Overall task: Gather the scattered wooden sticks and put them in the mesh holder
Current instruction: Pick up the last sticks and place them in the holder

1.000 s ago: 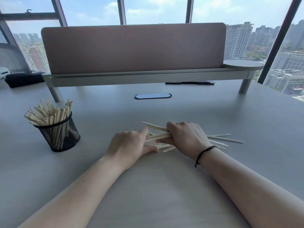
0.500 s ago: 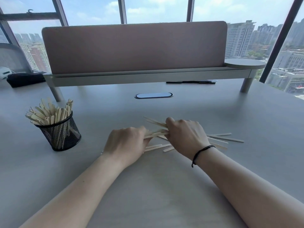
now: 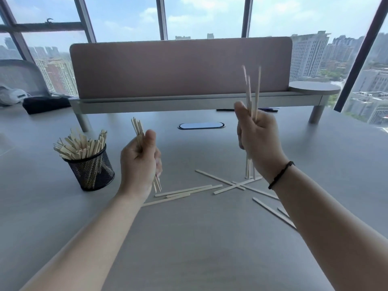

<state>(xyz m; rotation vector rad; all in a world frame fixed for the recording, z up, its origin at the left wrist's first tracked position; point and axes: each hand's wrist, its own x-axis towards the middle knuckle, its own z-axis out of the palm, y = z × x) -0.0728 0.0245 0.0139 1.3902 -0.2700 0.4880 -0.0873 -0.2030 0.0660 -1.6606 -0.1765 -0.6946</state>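
Head view: the left hand (image 3: 139,164) is fisted around a small upright bundle of sticks (image 3: 137,131). The right hand (image 3: 258,141) clenches another bundle (image 3: 251,91). Loose sticks (image 3: 189,191) lie on the table (image 3: 199,238). The holder (image 3: 90,169) stands left, full. No readable writing.

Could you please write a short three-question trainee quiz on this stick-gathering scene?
1. True or false: the mesh holder is empty.
2. What does the right hand grip? A) a pen B) upright wooden sticks C) nothing
3. Where do loose sticks lie?

Key: 1 false, it is full of sticks. 2 B; the left hand grips a bundle too. 3 On the table, between the hands.
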